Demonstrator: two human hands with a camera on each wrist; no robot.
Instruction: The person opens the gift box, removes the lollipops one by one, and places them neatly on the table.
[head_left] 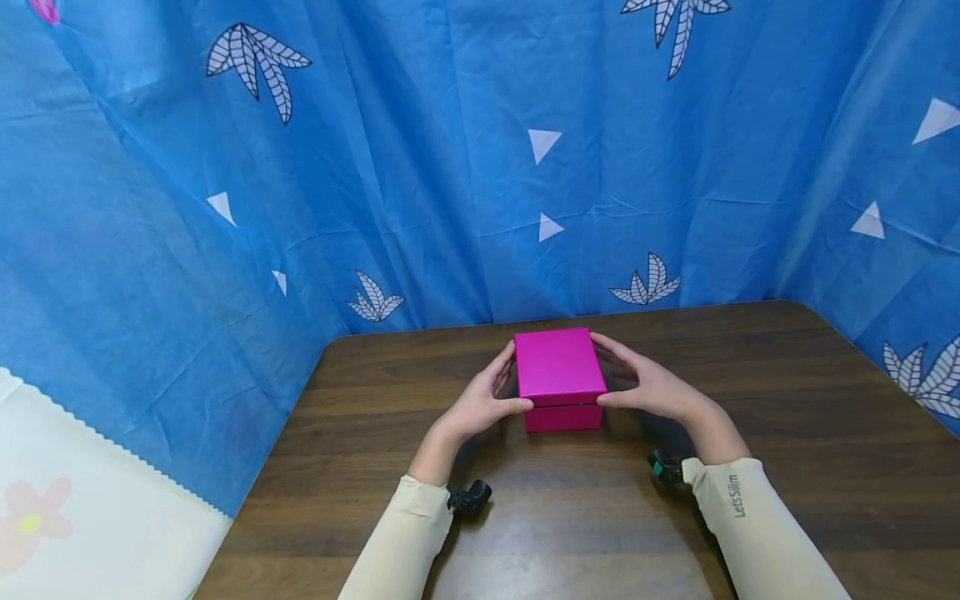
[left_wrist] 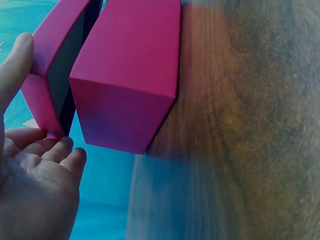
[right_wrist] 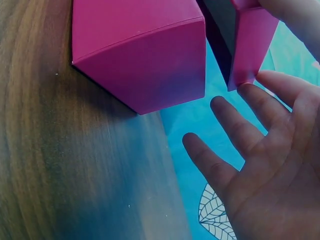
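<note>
A bright pink square box stands on the wooden table, its lid [head_left: 561, 362] raised slightly off its base [head_left: 564, 418]. My left hand [head_left: 480, 400] grips the lid's left side, thumb at the near corner and fingers toward the far edge. On the opposite side, my right hand [head_left: 652, 387] holds the lid the same way. Both wrist views show a gap between the lid [left_wrist: 55, 45] and the base [right_wrist: 145, 65], with the lid's dark underside partly visible. What the base contains is hidden.
The brown wooden table [head_left: 375, 417] reaches back to a blue patterned curtain [head_left: 465, 167], which also hangs along both sides. Pale cloth with a flower print [head_left: 90, 517] lies at the lower left. Black wrist cameras [head_left: 470, 497] sit on both forearms.
</note>
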